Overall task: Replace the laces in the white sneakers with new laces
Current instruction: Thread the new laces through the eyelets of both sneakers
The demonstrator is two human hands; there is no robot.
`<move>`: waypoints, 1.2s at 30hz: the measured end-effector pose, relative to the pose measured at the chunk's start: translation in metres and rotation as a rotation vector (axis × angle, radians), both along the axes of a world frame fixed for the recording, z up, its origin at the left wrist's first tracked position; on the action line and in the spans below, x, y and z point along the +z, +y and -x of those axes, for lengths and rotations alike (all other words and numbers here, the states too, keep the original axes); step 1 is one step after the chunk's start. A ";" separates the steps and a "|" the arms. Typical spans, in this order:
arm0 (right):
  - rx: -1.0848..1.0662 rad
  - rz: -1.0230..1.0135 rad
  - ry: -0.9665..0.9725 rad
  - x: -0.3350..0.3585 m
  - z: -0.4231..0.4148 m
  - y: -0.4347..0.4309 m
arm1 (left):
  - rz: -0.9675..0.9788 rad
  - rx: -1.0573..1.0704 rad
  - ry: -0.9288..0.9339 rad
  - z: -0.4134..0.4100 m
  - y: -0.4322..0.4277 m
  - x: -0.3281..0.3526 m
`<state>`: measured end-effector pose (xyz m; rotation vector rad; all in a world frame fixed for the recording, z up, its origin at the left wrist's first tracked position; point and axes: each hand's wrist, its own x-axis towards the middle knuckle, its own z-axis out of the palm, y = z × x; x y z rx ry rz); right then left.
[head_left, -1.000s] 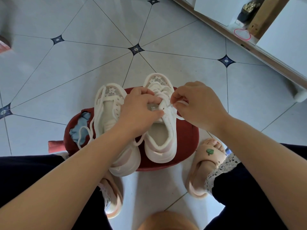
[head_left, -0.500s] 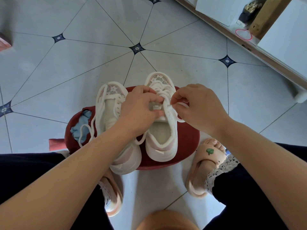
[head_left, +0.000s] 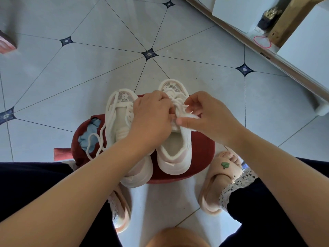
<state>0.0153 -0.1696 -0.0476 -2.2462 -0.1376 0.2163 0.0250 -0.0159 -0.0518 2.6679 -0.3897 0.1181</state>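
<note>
We take the step in hand to be work on the lace [head_left: 175, 102] of the right sneaker [head_left: 178, 154], at the eyelets nearest the ankle opening. Both white sneakers stand side by side on a dark red stool [head_left: 201, 150] between the person's knees, toes pointing away. The stool stands on the tiled floor [head_left: 106, 68].

The right hand [head_left: 210, 118] pinches a white strand of that lace between thumb and fingers, just beside the sneaker's outer edge. The other fingers are loosely bent above it. The left hand [head_left: 151, 118] lies over the inner side of the same sneaker, with its fingers curled down onto the laced throat. Its fingertips are hidden, so we cannot tell whether it pinches a strand or only steadies the shoe.

We cannot tell either whether this lace is old and coming out or new and going in. The rows nearer the toe look laced across.

The left sneaker [head_left: 121, 122] carries a loose lace [head_left: 94, 139] that trails off its side and loops over a blue patch [head_left: 87, 138] on the stool, so we judge that shoe unfinished as well.

The next move, as we read it, calls for a firm pinch close to the strand's tip and a pull or feed in line with the eyelet. The left hand should meanwhile hold the throat flat so the shoe does not slide on the stool. The strand is soft and will likely twist, so it wants flattening before it is drawn snug.
</note>
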 end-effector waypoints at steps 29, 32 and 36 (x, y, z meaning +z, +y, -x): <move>-0.036 0.145 -0.106 -0.009 0.011 0.009 | 0.375 -0.050 0.438 0.002 0.030 0.046; 0.042 0.198 -0.230 -0.006 0.014 0.016 | 0.205 -0.098 0.405 0.005 0.030 0.042; 0.047 0.276 -0.194 -0.005 0.014 0.019 | 0.094 -0.098 0.422 0.006 0.034 0.040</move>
